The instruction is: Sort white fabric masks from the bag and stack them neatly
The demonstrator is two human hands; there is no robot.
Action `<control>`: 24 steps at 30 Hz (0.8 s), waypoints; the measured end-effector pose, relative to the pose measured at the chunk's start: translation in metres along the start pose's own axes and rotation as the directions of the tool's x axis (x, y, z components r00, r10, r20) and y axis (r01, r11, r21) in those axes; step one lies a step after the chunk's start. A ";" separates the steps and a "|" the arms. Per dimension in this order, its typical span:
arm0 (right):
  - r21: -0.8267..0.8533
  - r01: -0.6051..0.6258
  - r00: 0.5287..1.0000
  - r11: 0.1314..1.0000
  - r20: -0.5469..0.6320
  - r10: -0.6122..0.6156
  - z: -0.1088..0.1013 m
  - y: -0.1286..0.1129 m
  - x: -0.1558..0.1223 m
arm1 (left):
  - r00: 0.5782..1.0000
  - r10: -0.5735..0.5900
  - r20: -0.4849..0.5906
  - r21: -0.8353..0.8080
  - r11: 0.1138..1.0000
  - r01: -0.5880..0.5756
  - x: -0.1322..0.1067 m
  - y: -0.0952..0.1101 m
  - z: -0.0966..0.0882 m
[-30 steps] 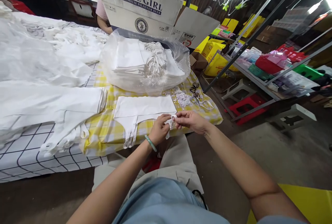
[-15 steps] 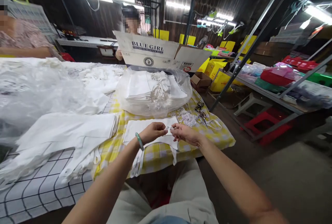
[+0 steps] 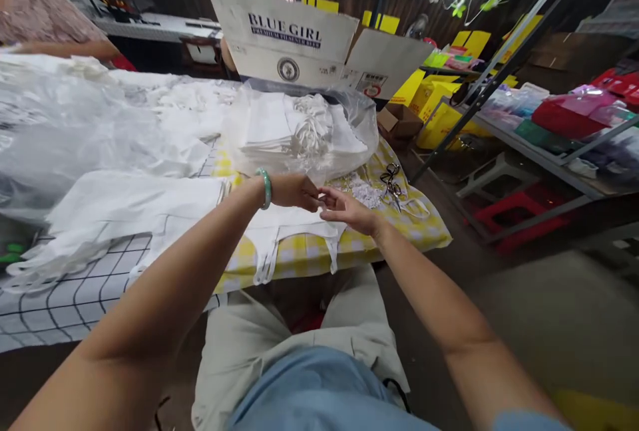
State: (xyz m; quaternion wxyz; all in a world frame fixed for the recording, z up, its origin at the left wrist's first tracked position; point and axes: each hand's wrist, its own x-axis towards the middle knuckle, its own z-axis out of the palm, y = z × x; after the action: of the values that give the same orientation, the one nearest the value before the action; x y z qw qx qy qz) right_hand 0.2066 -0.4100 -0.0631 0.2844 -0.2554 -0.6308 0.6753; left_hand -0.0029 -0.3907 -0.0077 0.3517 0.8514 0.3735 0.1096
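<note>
My left hand [image 3: 295, 191], with a green bangle [image 3: 265, 189] at the wrist, bends downward with its fingers pinched together. Its fingertips meet those of my right hand [image 3: 352, 210], whose thumb and fingers are held apart. Something small and whitish may lie between the left fingertips; it is too small to name. Below both hands a white cloth piece with straps [image 3: 279, 219] lies flat, its straps hanging toward the table's front edge. Behind it stands a clear plastic bag [image 3: 367, 128] with a stack of white cloth pieces [image 3: 269, 122] and bunched white straps [image 3: 313, 128].
Black-handled scissors [image 3: 393, 185] and a heap of white scraps [image 3: 365, 193] lie right on the yellow checked cloth [image 3: 429, 235]. More white cloth [image 3: 134, 198] lies left. A carton [image 3: 294, 38] stands behind. A metal rack [image 3: 539, 138] is at right. Two other people are across the table.
The view has tilted downward. My left hand has turned over at the wrist and bends down. My right fingers have spread, and the white strip between the hands no longer shows clearly.
</note>
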 end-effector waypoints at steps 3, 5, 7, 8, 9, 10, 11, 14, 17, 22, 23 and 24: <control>0.109 -0.060 0.998 0.992 0.022 0.057 0.001 -0.010 -0.023 | 0.985 0.158 -0.074 0.041 0.987 -0.155 -0.006 0.031 0.009; 0.143 -0.119 0.993 0.982 0.001 0.120 0.005 -0.010 -0.043 | 0.959 0.243 -0.148 0.018 0.970 -0.243 -0.010 0.042 0.020; 0.136 -0.159 0.984 0.978 -0.057 0.168 0.011 -0.006 -0.064 | 0.940 0.257 -0.225 -0.015 0.963 -0.267 -0.013 0.039 0.038; 0.130 -0.171 0.979 0.977 -0.092 0.184 0.015 -0.002 -0.075 | 0.931 0.243 -0.273 -0.033 0.965 -0.261 -0.013 0.031 0.050; 0.129 -0.178 0.972 0.976 -0.129 0.194 0.018 0.002 -0.084 | 0.922 0.218 -0.319 -0.045 0.969 -0.244 -0.014 0.021 0.064; 0.130 -0.179 0.965 0.975 -0.171 0.200 0.021 0.009 -0.094 | 0.914 0.184 -0.362 -0.048 0.975 -0.216 -0.014 0.009 0.079; 0.124 -0.185 0.953 0.975 -0.217 0.209 0.023 0.017 -0.102 | 0.906 0.149 -0.397 -0.043 0.983 -0.181 -0.015 -0.004 0.095; 0.040 -0.263 0.880 0.964 -0.399 0.257 0.026 0.058 -0.121 | 0.867 0.062 -0.494 0.005 0.998 -0.068 -0.020 -0.034 0.137; -0.065 -0.346 0.752 0.936 -0.616 0.235 0.031 0.110 -0.124 | 0.831 0.083 -0.549 0.072 0.996 -0.052 -0.020 -0.041 0.161; -0.042 -0.233 0.742 0.972 -0.654 0.150 0.043 0.162 -0.104 | 0.856 0.191 -0.481 0.139 0.980 -0.141 -0.004 -0.032 0.175; -0.016 -0.218 0.756 0.976 -0.635 0.159 0.044 0.164 -0.103 | 0.863 0.190 -0.469 0.130 0.981 -0.145 -0.002 -0.032 0.177; 0.008 -0.218 0.763 0.976 -0.622 0.176 0.044 0.164 -0.103 | 0.870 0.184 -0.457 0.117 0.982 -0.146 0.001 -0.033 0.179</control>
State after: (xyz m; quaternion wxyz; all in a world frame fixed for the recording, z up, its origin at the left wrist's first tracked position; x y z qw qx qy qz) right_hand 0.2385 -0.5211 -0.2248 0.3945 -0.5365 -0.4936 0.5594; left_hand 0.0597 -0.4671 -0.1604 0.2076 0.8420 0.3769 0.3254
